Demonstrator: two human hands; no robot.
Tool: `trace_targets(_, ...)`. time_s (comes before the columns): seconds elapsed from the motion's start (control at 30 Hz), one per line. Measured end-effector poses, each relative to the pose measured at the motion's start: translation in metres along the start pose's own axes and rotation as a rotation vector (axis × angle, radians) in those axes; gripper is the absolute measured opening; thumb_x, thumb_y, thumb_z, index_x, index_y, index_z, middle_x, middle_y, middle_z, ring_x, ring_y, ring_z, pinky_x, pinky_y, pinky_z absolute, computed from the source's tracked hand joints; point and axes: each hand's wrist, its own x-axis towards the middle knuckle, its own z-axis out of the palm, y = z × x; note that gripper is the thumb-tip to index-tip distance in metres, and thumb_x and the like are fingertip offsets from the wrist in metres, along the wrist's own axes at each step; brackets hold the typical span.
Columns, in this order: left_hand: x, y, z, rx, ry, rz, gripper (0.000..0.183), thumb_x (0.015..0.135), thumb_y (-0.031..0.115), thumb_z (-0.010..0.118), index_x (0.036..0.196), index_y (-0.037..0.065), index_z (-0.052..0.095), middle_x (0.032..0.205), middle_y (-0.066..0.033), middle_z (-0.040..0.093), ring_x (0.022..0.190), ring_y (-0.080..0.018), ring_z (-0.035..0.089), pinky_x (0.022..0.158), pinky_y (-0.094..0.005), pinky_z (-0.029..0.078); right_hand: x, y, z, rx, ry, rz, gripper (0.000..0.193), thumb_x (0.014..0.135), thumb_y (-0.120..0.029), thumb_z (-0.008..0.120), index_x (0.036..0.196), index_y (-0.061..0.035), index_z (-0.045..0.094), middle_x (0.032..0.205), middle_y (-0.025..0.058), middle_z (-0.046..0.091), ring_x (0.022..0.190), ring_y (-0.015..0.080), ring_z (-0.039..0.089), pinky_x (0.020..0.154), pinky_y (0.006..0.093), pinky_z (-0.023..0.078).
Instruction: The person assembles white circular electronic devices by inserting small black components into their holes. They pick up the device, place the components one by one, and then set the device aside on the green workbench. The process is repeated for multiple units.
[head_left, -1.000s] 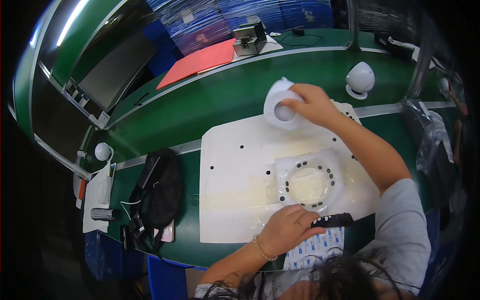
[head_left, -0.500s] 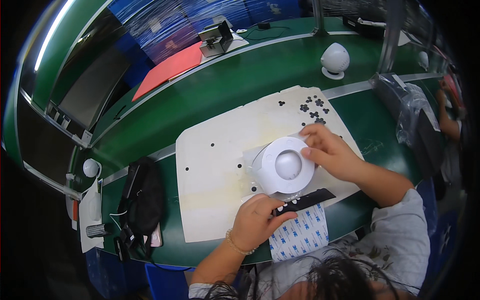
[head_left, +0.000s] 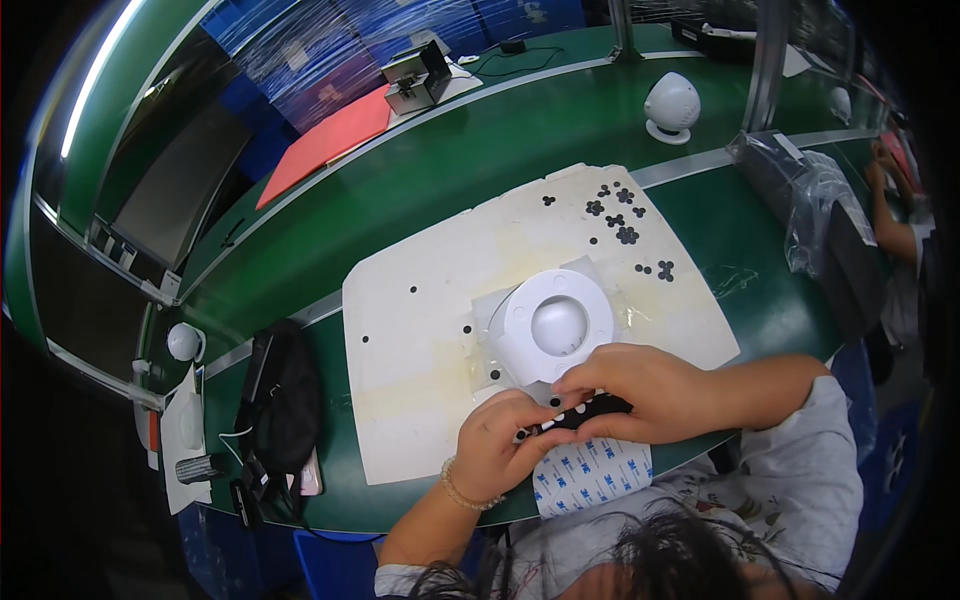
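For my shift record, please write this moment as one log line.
left fingers: gripping black strip | right fingers: gripping black strip | white device: ring upward

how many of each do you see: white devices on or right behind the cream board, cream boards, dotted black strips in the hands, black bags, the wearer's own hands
White devices: 2 (ring-based device on the board, rear device behind it)
Cream board: 1
Dotted black strip: 1
Black bag: 1
Hands: 2 (left hand, right hand)
Total: 7
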Motion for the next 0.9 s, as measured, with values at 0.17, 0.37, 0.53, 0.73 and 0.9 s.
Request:
trace_targets(0.17, 0.002, 0.001, -0.001, 0.010, -0.016, 0.040, 0.024, 0.068, 0.008, 0.074, 0.085, 0.003, 0.058, 0.070, -0.0079, 0.058, 0.058, -0.0204, 0.054, 0.052, -0.0288, 0.043, -0.001, 0.001, 0.001, -0.040, -0.013, 0.015, 0.037, 0.076, -0.016, 0.065, 0.109, -0.0089, 0.051, 0.084, 0.0047, 0.058, 0.080, 0.0237, 0.056, 0.071, 0.0353, 0.044)
trace_targets(0.37, 0.003, -0.003, -0.001, 0.025, -0.005, 0.081, 0.024, 0.067, 0.010, 0.074, 0.084, 0.002, 0.059, 0.066, -0.0077, 0.057, 0.057, -0.0201, 0.054, 0.052, -0.0285, 0.042, -0.006, 0.010, 0.002, -0.077, 0.049, -0.083, 0.019, 0.076, -0.016, 0.065, 0.093, -0.0082, 0.059, 0.087, 0.0043, 0.059, 0.081, 0.0224, 0.056, 0.071, 0.0335, 0.044)
trace_targets(0.53, 0.002, -0.004, -0.002, 0.023, 0.009, 0.045, 0.029, 0.064, 0.014, 0.076, 0.083, 0.002, 0.059, 0.065, -0.0070, 0.056, 0.055, -0.0197, 0.053, 0.050, -0.0281, 0.041, -0.002, 0.008, -0.003, -0.218, 0.213, -0.392, 0.017, 0.076, -0.015, 0.066, 0.092, -0.0086, 0.060, 0.092, 0.0049, 0.060, 0.082, 0.0223, 0.057, 0.074, 0.0323, 0.045)
trace_targets(0.73, 0.004, 0.000, -0.003, 0.035, -0.004, 0.030, 0.028, 0.062, 0.018, 0.077, 0.077, 0.002, 0.060, 0.065, -0.0068, 0.057, 0.056, -0.0204, 0.053, 0.050, -0.0288, 0.041, -0.003, 0.005, 0.011, -0.051, 0.160, -0.227, 0.020, 0.077, -0.014, 0.066, 0.094, -0.0075, 0.059, 0.092, 0.0055, 0.060, 0.081, 0.0261, 0.057, 0.075, 0.0338, 0.045)
trace_targets(0.9, 0.005, -0.001, -0.001, 0.062, -0.028, 0.108, 0.021, 0.066, 0.015, 0.074, 0.075, 0.002, 0.061, 0.065, -0.0074, 0.057, 0.056, -0.0218, 0.053, 0.051, -0.0298, 0.042, -0.005, 0.005, 0.014, 0.045, 0.152, -0.112, 0.017, 0.078, -0.012, 0.064, 0.093, -0.0075, 0.058, 0.089, 0.0069, 0.059, 0.081, 0.0264, 0.057, 0.073, 0.0346, 0.044)
